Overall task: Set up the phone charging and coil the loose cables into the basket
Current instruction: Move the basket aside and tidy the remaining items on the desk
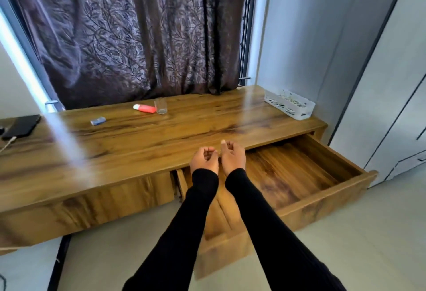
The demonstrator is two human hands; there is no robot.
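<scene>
Left hand (pixel 204 159): hovering, fingers loosely curling, holding nothing.
Right hand (pixel 232 155): likewise, beside it.
Drawer (pixel 327 189): standing open below.
Basket (pixel 289 104): sitting far right, cables (pixel 288 99) lying inside.
Advice: probably closing drawer squarely.

Patterned curtain (pixel 129 30) (dark) behind wooden bench (pixel 161 134)

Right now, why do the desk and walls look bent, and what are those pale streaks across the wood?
Head view: the wide-angle lens bows the desk edge and wardrobe; the pale streaks are window glare; the basket looks slightly soft.
</scene>
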